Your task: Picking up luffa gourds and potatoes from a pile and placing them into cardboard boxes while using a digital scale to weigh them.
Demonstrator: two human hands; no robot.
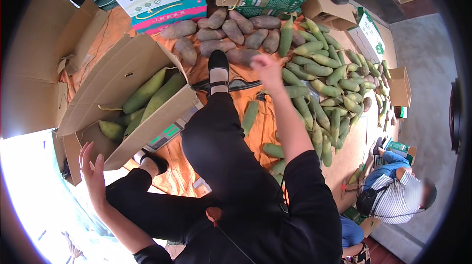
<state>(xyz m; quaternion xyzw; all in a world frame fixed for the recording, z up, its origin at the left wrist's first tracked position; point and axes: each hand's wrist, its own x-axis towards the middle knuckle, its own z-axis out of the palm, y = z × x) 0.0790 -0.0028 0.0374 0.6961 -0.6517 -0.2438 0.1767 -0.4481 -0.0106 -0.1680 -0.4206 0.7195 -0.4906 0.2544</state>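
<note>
Several long green radishes (144,92) lie in an open carton (153,123) beside a spread left hand (94,178), while a blurred right hand (269,71), its grip impossible to tell, hovers near a large heap (327,88) outside, suggesting much work is left.

Floor (354,158), orange sheet (264,129) laid over part of it.
Green radishes (318,70) heaped at right, running past the sheet; purplish-brown roots (233,32) bunched at far end; a few loose green radishes mid-sheet.
</note>
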